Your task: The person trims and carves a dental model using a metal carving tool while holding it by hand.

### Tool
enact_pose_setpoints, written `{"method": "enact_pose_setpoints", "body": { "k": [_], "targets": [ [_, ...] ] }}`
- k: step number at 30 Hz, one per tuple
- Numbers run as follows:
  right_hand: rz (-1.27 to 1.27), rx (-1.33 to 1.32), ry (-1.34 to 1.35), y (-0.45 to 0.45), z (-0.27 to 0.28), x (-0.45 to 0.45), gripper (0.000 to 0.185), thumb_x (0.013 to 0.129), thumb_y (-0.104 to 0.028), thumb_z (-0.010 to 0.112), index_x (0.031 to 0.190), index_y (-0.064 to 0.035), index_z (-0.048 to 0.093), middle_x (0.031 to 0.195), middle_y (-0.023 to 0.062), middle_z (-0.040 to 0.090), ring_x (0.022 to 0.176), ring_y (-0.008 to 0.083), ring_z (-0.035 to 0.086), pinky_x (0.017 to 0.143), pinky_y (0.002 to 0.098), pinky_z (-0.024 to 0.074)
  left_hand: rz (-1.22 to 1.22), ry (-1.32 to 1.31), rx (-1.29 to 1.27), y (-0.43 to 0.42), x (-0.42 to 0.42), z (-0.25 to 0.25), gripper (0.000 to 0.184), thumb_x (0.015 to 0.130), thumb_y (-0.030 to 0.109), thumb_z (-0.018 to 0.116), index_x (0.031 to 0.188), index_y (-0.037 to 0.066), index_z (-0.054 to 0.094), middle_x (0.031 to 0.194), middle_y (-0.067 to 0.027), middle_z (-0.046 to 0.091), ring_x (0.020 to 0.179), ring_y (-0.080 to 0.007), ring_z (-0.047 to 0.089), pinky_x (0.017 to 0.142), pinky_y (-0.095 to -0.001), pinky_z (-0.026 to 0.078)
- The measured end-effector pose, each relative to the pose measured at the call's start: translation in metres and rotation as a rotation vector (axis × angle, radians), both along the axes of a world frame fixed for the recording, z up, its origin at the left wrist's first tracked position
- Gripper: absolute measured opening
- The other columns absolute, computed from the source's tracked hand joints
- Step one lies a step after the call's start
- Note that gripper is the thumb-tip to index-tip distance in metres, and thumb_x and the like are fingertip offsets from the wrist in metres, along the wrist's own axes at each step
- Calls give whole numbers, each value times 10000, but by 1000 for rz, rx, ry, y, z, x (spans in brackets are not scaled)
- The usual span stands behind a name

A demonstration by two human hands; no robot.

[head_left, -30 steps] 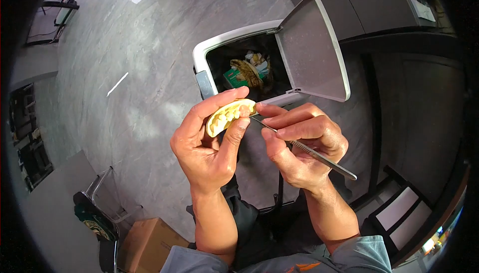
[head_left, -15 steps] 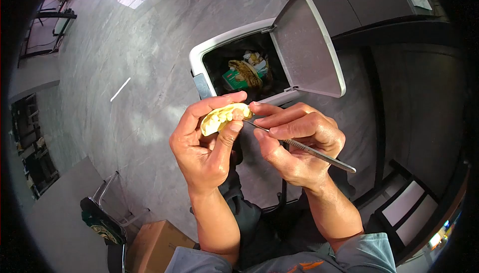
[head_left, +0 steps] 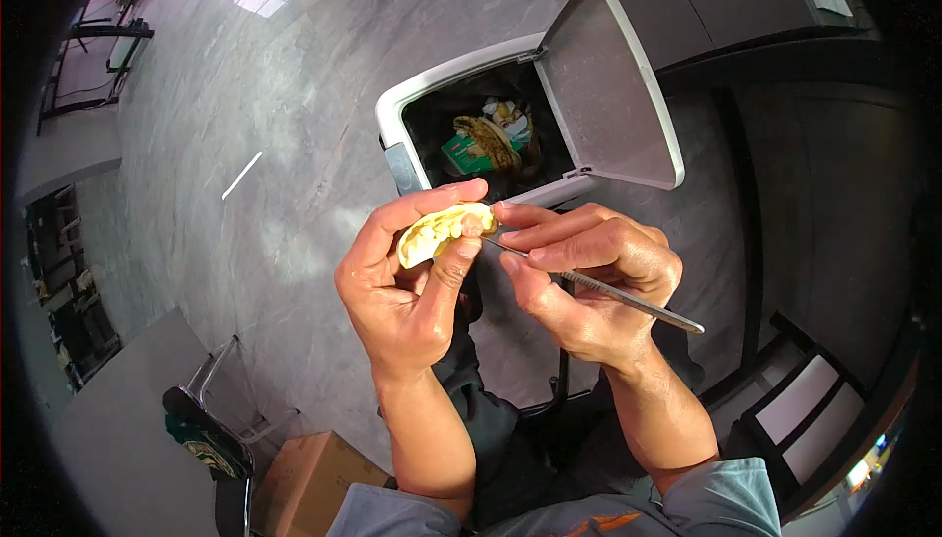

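A pale yellow dental model (head_left: 424, 241) with a curved row of teeth is pinched between the thumb and fingers of my left hand (head_left: 407, 287). Near its right end sits a pinkish patch (head_left: 472, 226), just above my left thumb tip. My right hand (head_left: 599, 277) grips a slim metal hand tool (head_left: 633, 302) like a pen. Its thin tip points left toward the model beside my left thumb; whether it touches I cannot tell. The fingertips of my right hand are close to the model's right end.
Beyond my hands stands a white-rimmed bin (head_left: 392, 110), its lid (head_left: 613, 91) raised, with a green box (head_left: 469, 154) and scraps inside. A cardboard box (head_left: 309, 488) and a chair (head_left: 211, 439) are at lower left. A white strip (head_left: 241, 175) lies on the grey floor.
The whole view has shifted slightly. Both hands keep nearly the same pose and hold on the dental model and the tool, with the tool's handle end tilted very slightly up.
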State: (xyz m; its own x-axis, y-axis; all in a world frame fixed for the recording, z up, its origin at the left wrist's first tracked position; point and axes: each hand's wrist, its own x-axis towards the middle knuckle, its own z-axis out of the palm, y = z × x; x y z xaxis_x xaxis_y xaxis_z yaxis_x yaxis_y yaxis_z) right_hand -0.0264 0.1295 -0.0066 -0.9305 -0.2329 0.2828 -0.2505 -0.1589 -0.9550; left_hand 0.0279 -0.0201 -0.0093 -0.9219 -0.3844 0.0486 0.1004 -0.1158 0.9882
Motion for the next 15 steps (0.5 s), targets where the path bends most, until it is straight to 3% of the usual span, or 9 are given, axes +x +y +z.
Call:
{"method": "enact_pose_setpoints", "body": {
  "k": [15],
  "targets": [
    [-6,-16,-15,-1,-2,1,138,736,81,803,808,15,706,849,169,762,889,297,775,822,389,639,1,12,13,0,0,0,262,916,-60,713,1164,-86,632,1174,-252,710,1019,-193,713,889,-277,574]
  ]
}}
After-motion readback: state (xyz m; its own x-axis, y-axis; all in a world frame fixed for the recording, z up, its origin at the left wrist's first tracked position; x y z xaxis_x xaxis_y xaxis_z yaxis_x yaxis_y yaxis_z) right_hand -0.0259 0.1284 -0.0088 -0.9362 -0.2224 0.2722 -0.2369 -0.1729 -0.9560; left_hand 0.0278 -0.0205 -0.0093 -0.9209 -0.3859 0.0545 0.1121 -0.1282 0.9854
